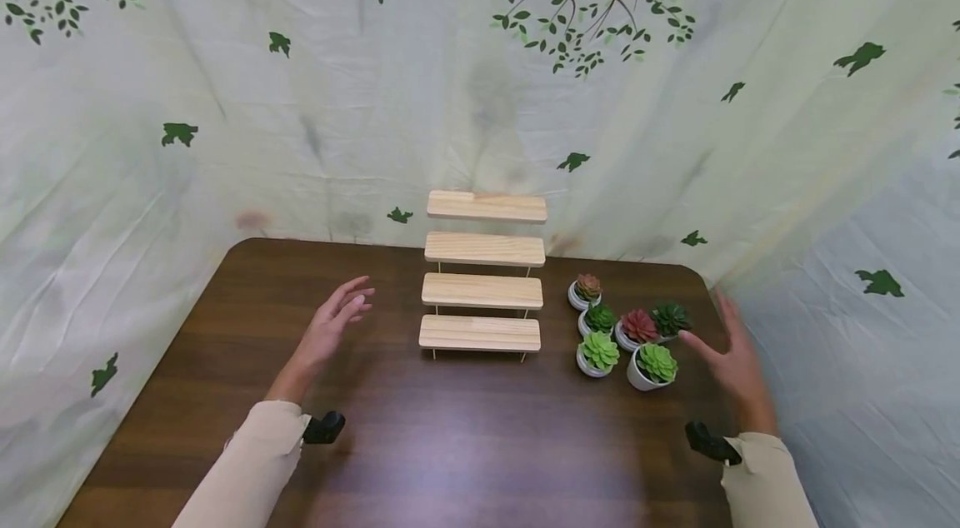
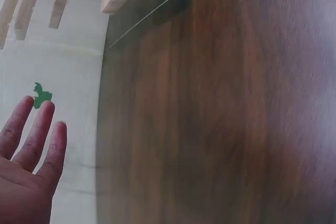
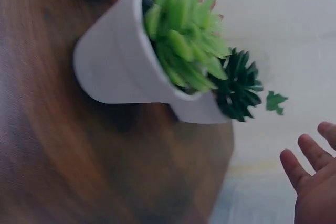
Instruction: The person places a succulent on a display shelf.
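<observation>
My right hand point(image 1: 735, 357) hovers just right of a cluster of small potted succulents, fingers spread and holding nothing. Nearest to it are a dark green succulent point(image 1: 670, 318) and a light green succulent point(image 1: 657, 363) in a white pot point(image 3: 115, 56). A red succulent point(image 1: 638, 326), a bright green succulent point(image 1: 599, 351), a mid-green succulent point(image 1: 600, 318) and a brownish succulent point(image 1: 588, 287) make up the rest. Left of a tiered wooden stand point(image 1: 480, 334), my left hand point(image 1: 330, 332) is raised with relaxed, empty fingers; three of them show in the left wrist view.
The stand has several pale wooden steps on thin wire legs, near the back edge of the dark wooden table point(image 1: 450, 436). Behind the table hangs a pale curtain point(image 1: 480, 112) printed with leaves and branches. Black straps point(image 1: 325, 428) sit at both wrists.
</observation>
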### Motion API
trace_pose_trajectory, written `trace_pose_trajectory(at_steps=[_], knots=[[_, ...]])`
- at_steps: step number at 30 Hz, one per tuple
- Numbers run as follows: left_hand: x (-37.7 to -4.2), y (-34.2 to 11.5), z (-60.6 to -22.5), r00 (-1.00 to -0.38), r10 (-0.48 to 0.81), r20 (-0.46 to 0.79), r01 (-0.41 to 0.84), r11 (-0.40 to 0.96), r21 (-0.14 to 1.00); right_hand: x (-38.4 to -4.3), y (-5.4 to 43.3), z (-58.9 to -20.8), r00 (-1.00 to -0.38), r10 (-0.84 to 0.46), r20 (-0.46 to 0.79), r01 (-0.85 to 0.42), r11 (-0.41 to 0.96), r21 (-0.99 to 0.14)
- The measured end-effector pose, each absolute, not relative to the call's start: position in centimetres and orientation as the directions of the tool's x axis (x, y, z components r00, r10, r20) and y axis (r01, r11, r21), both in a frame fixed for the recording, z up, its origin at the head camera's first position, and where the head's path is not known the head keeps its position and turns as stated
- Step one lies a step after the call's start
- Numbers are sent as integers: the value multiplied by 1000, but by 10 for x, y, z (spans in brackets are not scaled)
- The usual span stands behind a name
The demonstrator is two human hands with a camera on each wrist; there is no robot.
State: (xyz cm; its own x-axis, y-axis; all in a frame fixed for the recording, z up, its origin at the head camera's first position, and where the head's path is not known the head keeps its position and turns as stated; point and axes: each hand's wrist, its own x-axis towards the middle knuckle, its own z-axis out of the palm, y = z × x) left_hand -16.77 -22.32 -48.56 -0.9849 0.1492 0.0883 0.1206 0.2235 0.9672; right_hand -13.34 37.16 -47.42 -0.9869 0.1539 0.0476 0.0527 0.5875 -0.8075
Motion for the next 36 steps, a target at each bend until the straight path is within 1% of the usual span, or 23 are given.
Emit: trace_pose_trajectory(at_steps=[3, 5, 10, 12, 17, 22, 26, 31, 36], knots=[[-168, -216, -495, -987, 144, 71, 95, 167, 981, -126, 371, -482, -972, 236, 7, 114, 499, -859], [-169, -212, -500, -991, 124, 48, 63, 121, 991, -121, 370, -489, -963, 270, 0, 133, 473, -871], [-168, -203, -511, -998, 49, -36, -34, 29, 999, -114, 365, -508, -948, 317, 6, 131, 408, -904], [-167, -198, -515, -996, 35, -77, -76, 11, 997, -111, 362, -516, -943, 332, -2, 132, 368, -920], [-163, -185, -527, -986, 13, -167, -167, -44, 985, -101, 357, -535, -942, 334, -15, 112, 275, -955], [-160, -173, -536, -976, 17, -217, -217, -97, 971, -95, 348, -547, -941, 336, -32, 103, 197, -975], [-159, -165, -543, -968, 38, -248, -251, -135, 959, -95, 340, -555, -940, 338, -51, 116, 174, -978], [-158, -159, -551, -958, 30, -286, -286, -187, 940, -97, 331, -566, -929, 362, -79, 138, 139, -981], [-158, -154, -554, -949, 39, -313, -314, -206, 927, -100, 326, -574, -920, 380, -93, 148, 118, -982]])
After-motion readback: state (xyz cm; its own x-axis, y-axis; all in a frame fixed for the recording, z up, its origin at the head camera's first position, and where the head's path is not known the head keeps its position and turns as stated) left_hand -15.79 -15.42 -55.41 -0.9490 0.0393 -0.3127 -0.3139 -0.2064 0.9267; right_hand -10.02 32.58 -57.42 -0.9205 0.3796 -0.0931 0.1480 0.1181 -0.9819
